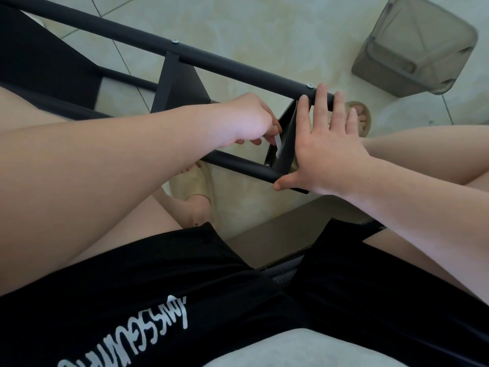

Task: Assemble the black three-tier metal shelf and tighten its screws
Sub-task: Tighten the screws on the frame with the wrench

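As the left hand (pixel 248 120) pinches a small pale key (pixel 277 144), we judge the step in hand to be tightening a screw at the end tier (pixel 287 133) of the shelf (pixel 182 83).

Left grip: clenched on the key, whose tip points down into the corner where the tier meets the near post (pixel 238 165). A bright speck just under the tip may be the screw, but it is too small to be sure.

Right hand (pixel 330 152): released, fingers straight, palm flat on the tier's outer face just right of the grip. Its fingertips lie over the far post (pixel 238 67) and its thumb is at the near post's end.

One screw head (pixel 308 86) already sits in the far post, just above the grip.

The next move, as we see it, calls for keeping the key seated and turning it in short arcs, since the corner is tight. The flat hand braces the tier so the joint stays square.

The shelf lies on its side across a pale tiled floor (pixel 264 27), between our knees. There is no worktop. A grey see-through bin (pixel 415 46) stands beyond and right of the grip, well apart. A sandal (pixel 361 115) shows past the right fingertips. Black shorts (pixel 185 274) are nearest us.
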Motion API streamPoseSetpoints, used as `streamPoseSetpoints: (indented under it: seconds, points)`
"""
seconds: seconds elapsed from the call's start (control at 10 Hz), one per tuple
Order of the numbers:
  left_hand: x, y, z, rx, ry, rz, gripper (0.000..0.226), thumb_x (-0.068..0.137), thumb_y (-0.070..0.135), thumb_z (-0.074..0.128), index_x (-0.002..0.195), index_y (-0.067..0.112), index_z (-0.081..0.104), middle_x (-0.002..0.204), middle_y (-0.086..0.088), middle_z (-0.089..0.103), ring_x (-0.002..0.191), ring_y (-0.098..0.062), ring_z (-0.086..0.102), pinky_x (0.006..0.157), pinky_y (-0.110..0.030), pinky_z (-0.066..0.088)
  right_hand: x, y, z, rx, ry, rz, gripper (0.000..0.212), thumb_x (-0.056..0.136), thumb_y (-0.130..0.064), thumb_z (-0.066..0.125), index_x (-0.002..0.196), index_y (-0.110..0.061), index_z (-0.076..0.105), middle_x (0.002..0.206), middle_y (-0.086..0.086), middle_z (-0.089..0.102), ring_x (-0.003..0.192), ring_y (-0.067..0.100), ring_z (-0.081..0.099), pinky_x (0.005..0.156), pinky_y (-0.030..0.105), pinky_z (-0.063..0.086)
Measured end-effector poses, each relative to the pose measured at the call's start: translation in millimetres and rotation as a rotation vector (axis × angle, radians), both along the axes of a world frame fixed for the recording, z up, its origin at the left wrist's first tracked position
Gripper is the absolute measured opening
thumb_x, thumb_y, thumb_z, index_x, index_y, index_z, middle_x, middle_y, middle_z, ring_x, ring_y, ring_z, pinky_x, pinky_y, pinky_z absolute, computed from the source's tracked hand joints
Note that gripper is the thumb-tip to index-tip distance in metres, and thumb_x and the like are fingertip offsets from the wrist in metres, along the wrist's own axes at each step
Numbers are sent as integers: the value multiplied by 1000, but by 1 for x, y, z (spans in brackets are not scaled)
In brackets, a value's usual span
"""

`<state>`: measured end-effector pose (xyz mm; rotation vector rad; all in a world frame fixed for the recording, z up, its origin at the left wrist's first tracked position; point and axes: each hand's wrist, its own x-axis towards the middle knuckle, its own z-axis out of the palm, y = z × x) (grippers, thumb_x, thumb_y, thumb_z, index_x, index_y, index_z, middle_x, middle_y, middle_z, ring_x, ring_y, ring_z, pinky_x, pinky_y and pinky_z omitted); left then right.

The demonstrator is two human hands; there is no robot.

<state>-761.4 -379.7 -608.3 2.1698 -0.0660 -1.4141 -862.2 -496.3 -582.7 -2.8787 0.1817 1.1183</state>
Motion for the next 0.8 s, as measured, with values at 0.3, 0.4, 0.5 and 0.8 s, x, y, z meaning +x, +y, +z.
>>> streamPoseSetpoints:
  seconds: [0.3, 0.4, 0.5, 0.8]
  points:
    - [0, -1, 3, 0, 26, 31, 16, 99, 22, 58, 90, 28, 69, 74, 13, 76, 88, -9, 69, 84, -33, 49, 0, 1, 0, 2, 3, -2, 152, 65, -85, 67, 155, -3, -23, 160, 27, -30, 149, 52, -18, 122, 63, 3]
    - [0, -1, 4, -7, 41, 29, 16, 100, 23, 57, 92, 28, 70, 75, 13, 76, 88, -8, 68, 82, -32, 49, 0, 1, -1, -1, -3, 1, 152, 64, -86, 67, 155, -3, -22, 160, 28, -29, 149, 53, -18, 122, 63, 3]
    - [-1, -2, 4, -8, 45, 16, 16, 100, 23, 57, 92, 28, 70, 77, 13, 76, 88, -8, 68, 80, -31, 49, 0, 1, -1, 1, -9, 1, 152, 64, -86, 67, 155, -3, -21, 160, 28, -29, 149, 53, -18, 122, 63, 3]
    - [-4, -1, 2, 11, 51, -14, 12, 100, 25, 58, 98, 26, 69, 80, 12, 77, 89, -8, 69, 85, -32, 51, 0, 0, -1, -4, -11, 4, 152, 64, -86, 67, 155, -2, -21, 160, 28, -29, 149, 53, -17, 122, 64, 2]
